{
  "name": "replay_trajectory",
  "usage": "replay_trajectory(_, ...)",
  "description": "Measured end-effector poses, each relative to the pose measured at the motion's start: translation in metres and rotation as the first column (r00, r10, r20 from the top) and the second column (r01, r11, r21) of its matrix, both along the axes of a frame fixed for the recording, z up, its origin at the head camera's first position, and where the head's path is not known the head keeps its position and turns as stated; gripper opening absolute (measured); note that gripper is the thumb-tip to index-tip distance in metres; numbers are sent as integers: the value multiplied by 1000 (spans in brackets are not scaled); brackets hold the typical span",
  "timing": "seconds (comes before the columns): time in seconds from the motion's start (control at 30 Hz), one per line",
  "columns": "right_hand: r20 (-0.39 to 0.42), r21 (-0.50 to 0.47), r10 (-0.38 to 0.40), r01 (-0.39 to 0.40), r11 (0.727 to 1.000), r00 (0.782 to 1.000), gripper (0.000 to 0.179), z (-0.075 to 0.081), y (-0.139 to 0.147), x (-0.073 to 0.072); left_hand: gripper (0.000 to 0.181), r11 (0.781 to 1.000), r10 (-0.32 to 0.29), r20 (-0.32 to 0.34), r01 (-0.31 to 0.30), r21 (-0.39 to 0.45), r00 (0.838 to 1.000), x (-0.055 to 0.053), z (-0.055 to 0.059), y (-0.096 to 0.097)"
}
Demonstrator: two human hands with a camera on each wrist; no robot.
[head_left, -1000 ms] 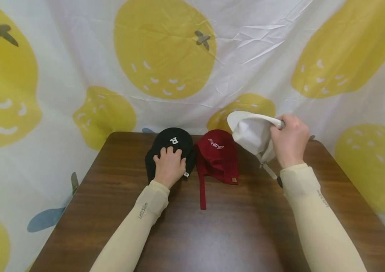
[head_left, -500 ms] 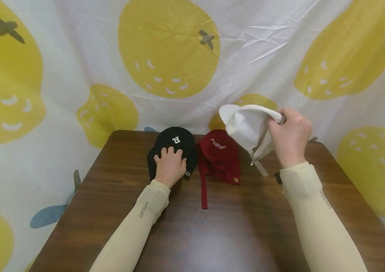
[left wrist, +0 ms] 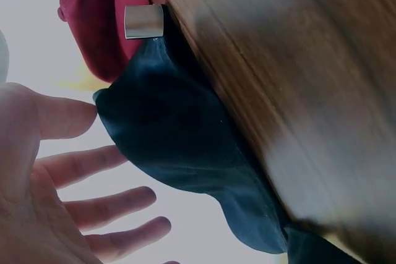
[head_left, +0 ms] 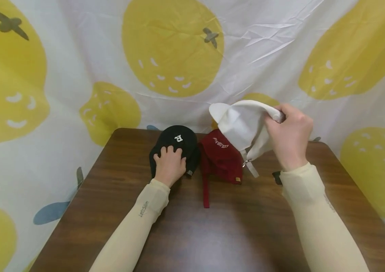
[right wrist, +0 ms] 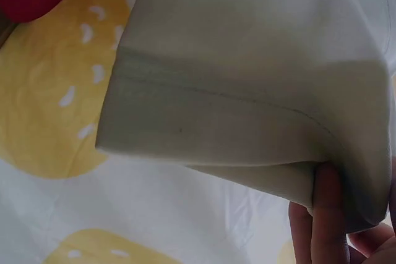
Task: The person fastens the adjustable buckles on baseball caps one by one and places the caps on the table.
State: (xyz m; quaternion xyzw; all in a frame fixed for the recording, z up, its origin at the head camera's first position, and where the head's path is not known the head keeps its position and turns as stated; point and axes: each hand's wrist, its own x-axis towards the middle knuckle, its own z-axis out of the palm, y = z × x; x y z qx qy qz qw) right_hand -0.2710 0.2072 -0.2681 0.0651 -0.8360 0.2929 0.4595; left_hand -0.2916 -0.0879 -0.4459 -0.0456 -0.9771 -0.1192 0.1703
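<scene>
My left hand (head_left: 170,166) rests on a black cap (head_left: 187,145) with a white letter on its front. In the left wrist view its fingers (left wrist: 111,208) are spread and fairly straight, with the thumb tip right at the edge of the black cap (left wrist: 179,122). My right hand (head_left: 289,138) pinches a white cap (head_left: 241,126) by its edge and holds it up above the table, the strap and metal buckle dangling. Beside the black cap lies a red cap (head_left: 217,164) with white lettering, partly overlapped by the white one. In the right wrist view, pale cloth of the white cap (right wrist: 247,115) is between thumb and fingers.
All this is on a brown wooden table (head_left: 185,234). Behind it hangs a white curtain (head_left: 104,45) printed with yellow lemons. A small dark object (head_left: 276,177) shows partly behind the right sleeve, and the red cap's strap (head_left: 206,194) stretches toward the front.
My right hand has lifted the white cap slightly and tilted it leftward, so it now overlaps the red cap more. The left hand has stayed on the black cap.
</scene>
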Motion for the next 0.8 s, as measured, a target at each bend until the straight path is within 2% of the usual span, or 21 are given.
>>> replay_trajectory(0.23,-19,-16,49,-49,999,999,10,11,-10,15,35,1000,4,4,-4,-8,1000,-1,3,-3)
replay_trajectory(0.53,-19,-25,103,-104,994,994,10,14,-19,29,34,1000,19,22,-19,-5,1000,1,1,-8)
replay_trajectory(0.8,-9,-30,151,-151,988,989,11,19,-28,43,32,999,4,1,-4,35,1000,3,1,-12)
